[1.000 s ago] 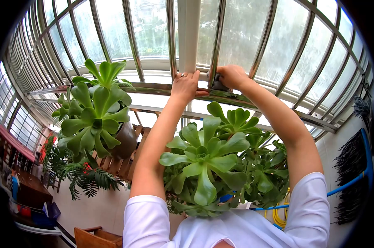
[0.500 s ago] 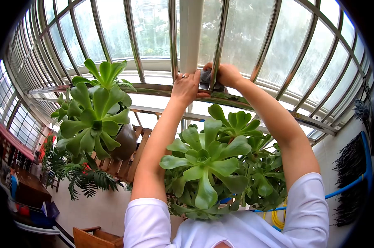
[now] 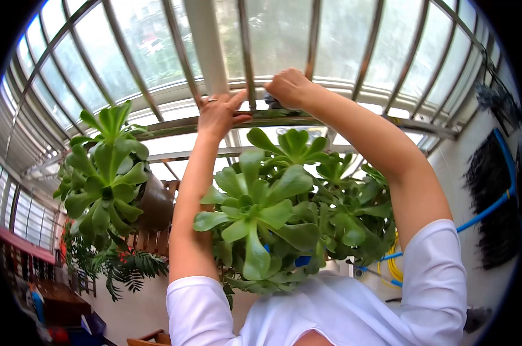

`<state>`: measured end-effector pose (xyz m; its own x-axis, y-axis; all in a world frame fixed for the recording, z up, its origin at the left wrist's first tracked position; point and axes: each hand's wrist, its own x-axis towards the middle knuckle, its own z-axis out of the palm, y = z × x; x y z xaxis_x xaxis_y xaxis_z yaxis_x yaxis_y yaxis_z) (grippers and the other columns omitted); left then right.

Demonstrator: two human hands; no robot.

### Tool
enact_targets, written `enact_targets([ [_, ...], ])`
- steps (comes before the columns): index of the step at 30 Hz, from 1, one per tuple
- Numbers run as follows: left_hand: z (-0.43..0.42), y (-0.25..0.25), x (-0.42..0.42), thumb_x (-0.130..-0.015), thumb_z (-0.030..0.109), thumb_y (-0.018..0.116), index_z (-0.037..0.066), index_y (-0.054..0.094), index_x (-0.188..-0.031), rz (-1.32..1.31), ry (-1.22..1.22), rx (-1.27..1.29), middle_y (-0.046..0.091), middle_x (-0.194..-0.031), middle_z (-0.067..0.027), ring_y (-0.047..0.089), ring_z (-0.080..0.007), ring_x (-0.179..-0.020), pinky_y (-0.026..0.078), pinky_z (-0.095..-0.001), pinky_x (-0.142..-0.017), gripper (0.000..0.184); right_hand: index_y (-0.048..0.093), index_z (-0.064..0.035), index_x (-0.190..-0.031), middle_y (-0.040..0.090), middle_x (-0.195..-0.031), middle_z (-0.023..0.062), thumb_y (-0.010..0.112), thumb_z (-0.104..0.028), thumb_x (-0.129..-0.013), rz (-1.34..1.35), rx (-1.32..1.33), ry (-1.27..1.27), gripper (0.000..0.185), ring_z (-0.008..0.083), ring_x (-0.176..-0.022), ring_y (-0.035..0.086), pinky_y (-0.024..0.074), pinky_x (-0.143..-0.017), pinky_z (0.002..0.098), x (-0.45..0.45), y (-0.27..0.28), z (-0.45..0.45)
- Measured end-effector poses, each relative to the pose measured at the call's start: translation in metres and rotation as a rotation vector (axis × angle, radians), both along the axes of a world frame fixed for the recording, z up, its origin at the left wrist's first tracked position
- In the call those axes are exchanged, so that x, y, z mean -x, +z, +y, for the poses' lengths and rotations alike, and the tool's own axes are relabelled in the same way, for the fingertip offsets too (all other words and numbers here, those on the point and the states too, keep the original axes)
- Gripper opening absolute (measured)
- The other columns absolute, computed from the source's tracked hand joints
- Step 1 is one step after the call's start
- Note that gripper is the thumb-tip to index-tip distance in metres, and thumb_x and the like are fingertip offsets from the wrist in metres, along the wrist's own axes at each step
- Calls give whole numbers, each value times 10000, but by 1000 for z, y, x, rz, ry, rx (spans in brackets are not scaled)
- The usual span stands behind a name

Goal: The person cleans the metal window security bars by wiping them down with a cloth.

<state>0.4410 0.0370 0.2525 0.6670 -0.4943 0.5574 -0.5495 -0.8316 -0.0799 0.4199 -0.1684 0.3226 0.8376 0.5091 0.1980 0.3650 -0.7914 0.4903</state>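
Both my arms reach over a large green succulent (image 3: 252, 216) to a metal window rail (image 3: 174, 127). My left hand (image 3: 217, 115) rests on the rail beside the pale window post (image 3: 208, 46), a ring on one finger, fingers apart and nothing seen in them. To its right, just past one upright bar (image 3: 246, 55), my right hand (image 3: 288, 89) is closed round a dark grey cloth (image 3: 272, 102) at the rail. Part of the cloth is hidden behind that hand.
A potted succulent (image 3: 108, 184) stands on the left, its brown pot (image 3: 155, 205) beside a wooden slatted stand. On the right wall hang a black fringed mop (image 3: 486, 207) and a blue hose (image 3: 483, 216). Metal bars run across the windows.
The view has turned to the right. My right hand with the cloth has gone from around a bar to the rail right of it. My left hand's fingers have spread.
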Motion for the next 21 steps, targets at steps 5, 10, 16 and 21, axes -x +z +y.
enact_targets([
  [5, -2, 1, 0, -706, 529, 646, 317, 517, -1268, 28, -7, 19, 612, -869, -24, 592, -238, -961, 408, -419, -890, 614, 617, -92, -844, 650, -776, 98, 608, -66, -790, -232, 64, 226, 61, 196, -605, 643, 514, -464, 310, 22, 12, -31],
  [10, -2, 3, 2, -708, 518, 646, 319, 536, -1245, 52, -10, 22, 609, -852, -23, 589, -240, -964, 409, -427, -885, 584, 617, -149, -1004, 662, -817, 63, 694, -112, -732, -363, -302, 385, 284, 163, -581, 642, 524, -459, 268, 57, 1, -91],
  [16, 0, -18, -12, -660, 578, 670, 119, 417, -1329, -245, -15, 69, 537, -1066, -70, 505, -227, -1084, 365, -385, -941, 850, 592, -145, -1079, 661, -850, 88, 632, -86, -779, -399, -482, 149, 308, 200, -643, 663, 540, -514, 287, 71, -18, -136],
  [21, -2, -2, 9, -626, 546, 742, 85, 399, -1272, -514, -86, -176, 426, -1075, -37, 422, -178, -1070, 328, -338, -949, 865, 547, -76, -1174, 601, -987, 167, 562, -37, -800, -102, -326, -30, 376, 274, -745, 663, 546, -617, 348, 65, -22, -124],
])
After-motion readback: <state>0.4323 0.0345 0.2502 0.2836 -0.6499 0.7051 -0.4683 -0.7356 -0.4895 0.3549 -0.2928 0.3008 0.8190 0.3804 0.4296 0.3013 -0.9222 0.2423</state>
